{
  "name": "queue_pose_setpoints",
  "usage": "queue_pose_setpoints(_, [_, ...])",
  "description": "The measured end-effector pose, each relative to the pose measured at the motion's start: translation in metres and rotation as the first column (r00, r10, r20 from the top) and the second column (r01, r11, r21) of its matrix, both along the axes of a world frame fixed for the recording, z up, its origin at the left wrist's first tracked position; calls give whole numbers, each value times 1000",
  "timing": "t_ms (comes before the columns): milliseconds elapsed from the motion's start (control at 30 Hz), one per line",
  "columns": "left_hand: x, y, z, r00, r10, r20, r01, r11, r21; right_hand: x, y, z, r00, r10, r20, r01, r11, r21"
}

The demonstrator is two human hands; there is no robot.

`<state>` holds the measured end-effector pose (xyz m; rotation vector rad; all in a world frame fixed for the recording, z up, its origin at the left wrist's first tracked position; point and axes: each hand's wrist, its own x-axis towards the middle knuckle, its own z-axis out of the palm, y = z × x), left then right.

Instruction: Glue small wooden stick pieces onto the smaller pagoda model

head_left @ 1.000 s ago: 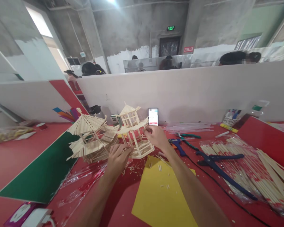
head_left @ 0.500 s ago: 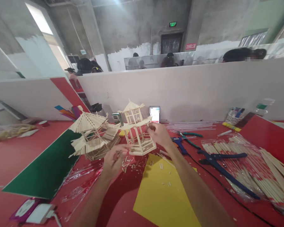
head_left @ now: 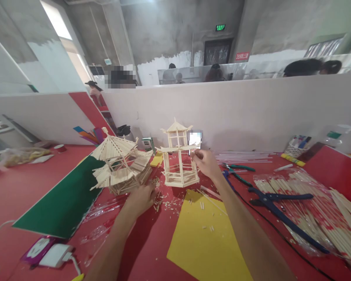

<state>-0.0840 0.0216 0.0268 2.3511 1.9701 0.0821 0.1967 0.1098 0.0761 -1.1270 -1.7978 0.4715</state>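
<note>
Table (head_left: pixel 156 242), red. Yellow sheet (head_left: pixel 203 248) on it. House (head_left: pixel 117 176) at left; tower (head_left: pixel 180 164) upright, beyond sheet. Right hand (head_left: pixel 207 163) pinches tower's right side. Left hand (head_left: pixel 142 199) curled near house; contents cannot be told. Scraps (head_left: pixel 171 203) nearby.

Stick pavilion (head_left: pixel 179 148): pale cream, matching the second stick model (head_left: pixel 119 177) — roof (head_left: pixel 115 148) striped by parallel sticks. Table (head_left: pixel 148 253): red. Paper sheet (head_left: pixel 204 246): plain yellow. Board (head_left: pixel 61 199): dark green. Large pliers (head_left: pixel 266 199): dark blue.
</note>
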Motion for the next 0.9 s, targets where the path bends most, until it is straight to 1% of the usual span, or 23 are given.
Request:
queue_pose_setpoints(100, [-2,3,-1,995,59,-85,-58,998,21,1,1,0,1000,2,0,-2,1000,6])
queue_pose_setpoints(200, [0,2,1,992,87,-86,-81,994,73,2,1,0,1000,3,6,-3,1000,6])
queue_pose_setpoints(267, [1,1,2,995,84,-57,-79,993,89,2,1,0,1000,3,11,-3,1000,3])
queue_pose_setpoints(333, [1,-1,2,999,45,-6,-44,994,97,3,1,-1,1000,9,17,-9,1000,1])
queue_pose_setpoints(400, [1,-2,1,998,-5,61,-3,991,137,5,2,-1,1000,19,20,-19,1000,3])
queue_pose_setpoints(500, [-1,-3,2,979,-64,192,11,964,266,5,2,-1,999,32,23,-32,999,14])
queue_pose_setpoints(600, [1,-5,6,924,-181,337,30,913,408,5,1,-1,999,47,23,-47,999,18])
queue_pose_setpoints(667, [3,-7,9,879,-274,391,69,883,464,3,0,0,998,59,21,-59,998,17])
queue_pose_setpoints(767, [5,-7,10,838,-338,429,103,869,484,0,-2,0,997,71,25,-71,997,14])
queue_pose_setpoints(900, [2,-5,6,819,-338,464,82,869,488,-3,-4,1,997,57,47,-58,998,22])
